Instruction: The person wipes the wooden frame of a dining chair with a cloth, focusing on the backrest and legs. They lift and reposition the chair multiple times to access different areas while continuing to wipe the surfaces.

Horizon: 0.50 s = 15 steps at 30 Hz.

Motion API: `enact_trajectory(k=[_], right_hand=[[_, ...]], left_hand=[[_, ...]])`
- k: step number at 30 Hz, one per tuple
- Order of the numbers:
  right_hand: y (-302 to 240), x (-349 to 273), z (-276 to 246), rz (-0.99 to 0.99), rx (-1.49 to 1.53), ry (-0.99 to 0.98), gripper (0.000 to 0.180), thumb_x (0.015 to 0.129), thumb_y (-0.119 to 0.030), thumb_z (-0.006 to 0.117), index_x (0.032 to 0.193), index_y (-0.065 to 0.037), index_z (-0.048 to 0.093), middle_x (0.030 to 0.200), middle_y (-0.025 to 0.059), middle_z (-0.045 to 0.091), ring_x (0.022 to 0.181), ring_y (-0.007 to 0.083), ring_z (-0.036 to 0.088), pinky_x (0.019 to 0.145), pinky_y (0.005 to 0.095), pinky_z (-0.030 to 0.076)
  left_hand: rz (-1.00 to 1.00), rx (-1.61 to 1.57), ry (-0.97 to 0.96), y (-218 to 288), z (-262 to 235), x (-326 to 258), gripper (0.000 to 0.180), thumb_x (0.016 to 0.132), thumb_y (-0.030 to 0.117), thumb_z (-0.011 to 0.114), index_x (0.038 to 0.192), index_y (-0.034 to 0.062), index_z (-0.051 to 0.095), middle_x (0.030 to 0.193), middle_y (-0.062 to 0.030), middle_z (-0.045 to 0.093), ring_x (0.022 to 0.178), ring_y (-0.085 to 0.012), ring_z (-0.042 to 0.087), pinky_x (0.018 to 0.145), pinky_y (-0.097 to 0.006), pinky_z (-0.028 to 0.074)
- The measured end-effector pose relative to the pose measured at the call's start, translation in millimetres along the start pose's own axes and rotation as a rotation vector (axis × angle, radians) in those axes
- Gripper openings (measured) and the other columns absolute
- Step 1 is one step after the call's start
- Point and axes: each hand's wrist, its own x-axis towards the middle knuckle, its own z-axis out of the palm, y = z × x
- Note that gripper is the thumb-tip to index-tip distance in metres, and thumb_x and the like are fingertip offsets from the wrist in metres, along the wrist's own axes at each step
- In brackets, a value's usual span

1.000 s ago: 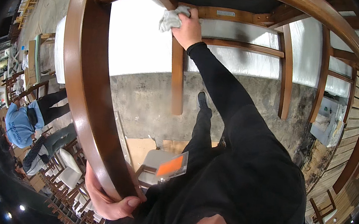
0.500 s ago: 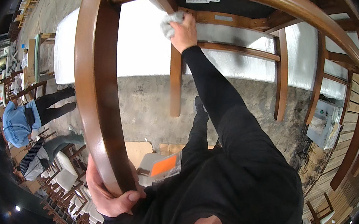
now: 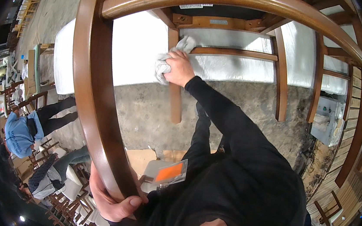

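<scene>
I hold a brown wooden chair (image 3: 102,118) close in front of me, its curved back rail arching across the view. My left hand (image 3: 112,198) grips the thick curved rail at the lower left. My right hand (image 3: 179,67), in a black sleeve, reaches forward and presses a crumpled white cloth (image 3: 165,63) against one chair leg (image 3: 174,99), just under the seat frame (image 3: 216,22). A side stretcher (image 3: 234,53) runs right from that leg.
White covered surfaces (image 3: 135,47) stand behind the chair on a grey concrete floor (image 3: 146,109). A person in a blue cap (image 3: 17,134) and another person (image 3: 51,174) sit at the left among stacked chairs. An orange badge (image 3: 168,172) hangs on my chest. Wooden frames (image 3: 356,143) line the right.
My right hand and the cloth have slid down the chair leg, away from the seat frame. My left hand keeps its grip on the curved rail.
</scene>
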Motion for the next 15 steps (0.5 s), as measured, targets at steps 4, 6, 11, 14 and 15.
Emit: enact_trajectory(k=[4,6,11,14,15], right_hand=[[0,28,-14,0.410,0.200,0.371,0.055,0.069,-0.022,0.077,0.116,0.001,0.062,0.131,0.0271,0.052,0.123,0.0427,0.049,0.109,0.0479,0.039],[-9,65,-17,0.336,-0.003,0.485,0.068,0.071,-0.029,0.078,0.122,0.009,0.055,0.135,0.0331,0.046,0.130,0.0485,0.038,0.111,0.0518,0.034],[-21,113,-18,0.445,0.615,0.610,0.061,0.070,-0.029,0.080,0.112,0.008,0.059,0.127,0.0284,0.055,0.128,0.0467,0.041,0.108,0.0523,0.034],[-10,107,-24,0.208,0.698,0.743,0.043,0.068,-0.018,0.079,0.106,-0.004,0.065,0.115,0.0172,0.064,0.110,0.0403,0.055,0.098,0.0474,0.044],[-4,101,-28,0.235,0.413,0.629,0.042,0.068,-0.016,0.078,0.106,-0.005,0.065,0.115,0.0175,0.064,0.108,0.0399,0.055,0.096,0.0469,0.045]], left_hand=[[-0.007,0.003,0.021,1,-2,-1,0.086,0.054,0.003,0.087,0.126,-0.0088,0.042,0.079,-0.0166,0.063,0.053,-0.0229,0.064,0.046,-0.029,0.055],[-0.025,0.002,0.014,2,-5,-2,0.088,0.053,0.004,0.088,0.126,-0.0087,0.041,0.079,-0.0174,0.064,0.054,-0.0239,0.065,0.046,-0.030,0.055],[-0.031,0.023,-0.002,1,-8,0,0.089,0.054,0.005,0.089,0.126,-0.0094,0.040,0.078,-0.0183,0.064,0.053,-0.0240,0.065,0.046,-0.030,0.055],[-0.037,0.025,-0.039,2,-8,0,0.088,0.055,0.005,0.089,0.127,-0.0089,0.040,0.078,-0.0168,0.064,0.053,-0.0228,0.064,0.046,-0.030,0.054],[-0.036,0.031,-0.038,2,-8,0,0.088,0.056,0.005,0.088,0.127,-0.0086,0.040,0.078,-0.0161,0.063,0.053,-0.0224,0.063,0.047,-0.029,0.054]])
